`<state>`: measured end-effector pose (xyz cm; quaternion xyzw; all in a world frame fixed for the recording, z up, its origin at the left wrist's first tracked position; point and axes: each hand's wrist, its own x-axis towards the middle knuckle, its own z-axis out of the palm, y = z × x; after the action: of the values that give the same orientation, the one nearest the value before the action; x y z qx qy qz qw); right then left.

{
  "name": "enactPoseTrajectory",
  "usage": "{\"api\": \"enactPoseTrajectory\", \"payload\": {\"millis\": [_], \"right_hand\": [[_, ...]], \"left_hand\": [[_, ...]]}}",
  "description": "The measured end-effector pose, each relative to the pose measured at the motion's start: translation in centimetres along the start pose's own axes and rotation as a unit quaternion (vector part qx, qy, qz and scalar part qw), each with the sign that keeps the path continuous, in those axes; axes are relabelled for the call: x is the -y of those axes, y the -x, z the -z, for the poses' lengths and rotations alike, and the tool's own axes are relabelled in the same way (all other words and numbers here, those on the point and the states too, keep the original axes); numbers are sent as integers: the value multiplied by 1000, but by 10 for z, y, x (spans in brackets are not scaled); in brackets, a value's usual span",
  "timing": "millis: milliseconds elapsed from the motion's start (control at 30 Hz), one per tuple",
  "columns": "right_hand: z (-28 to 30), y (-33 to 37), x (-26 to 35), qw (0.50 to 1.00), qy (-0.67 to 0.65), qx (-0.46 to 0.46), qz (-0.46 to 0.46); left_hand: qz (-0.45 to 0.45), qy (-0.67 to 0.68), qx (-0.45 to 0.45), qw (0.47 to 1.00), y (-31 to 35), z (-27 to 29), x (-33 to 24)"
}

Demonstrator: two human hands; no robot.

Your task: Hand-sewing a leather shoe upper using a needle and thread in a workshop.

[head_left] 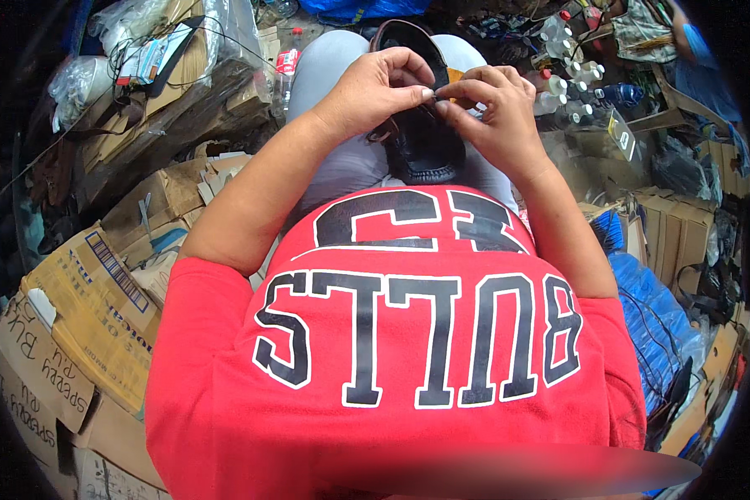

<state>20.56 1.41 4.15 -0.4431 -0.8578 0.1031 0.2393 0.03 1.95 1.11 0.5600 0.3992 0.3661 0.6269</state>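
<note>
The shoe (421, 137) is lying lengthwise on our lap, and our left hand (375, 87) and right hand (496, 112) are both pinching its upper edge.

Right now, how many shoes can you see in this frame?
1. A single dark shoe lies on the person's lap, toe toward the body, with the left hand and right hand pinching at its upper. A second could be hidden in the surrounding clutter.

Red short-sleeved jersey (392, 367), grey trousers (342, 158)
</note>
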Motion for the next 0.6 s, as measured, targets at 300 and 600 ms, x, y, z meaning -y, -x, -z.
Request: {"api": "enactPoseTrajectory", "payload": {"millis": [300, 600], "right_hand": [[5, -14, -8, 998, -34, 50, 21], [5, -12, -3, 998, -36, 43, 30]], "left_hand": [[-23, -10, -3, 1000, 0, -1, -1], [-8, -42, -36, 998, 0, 0, 0]]}}
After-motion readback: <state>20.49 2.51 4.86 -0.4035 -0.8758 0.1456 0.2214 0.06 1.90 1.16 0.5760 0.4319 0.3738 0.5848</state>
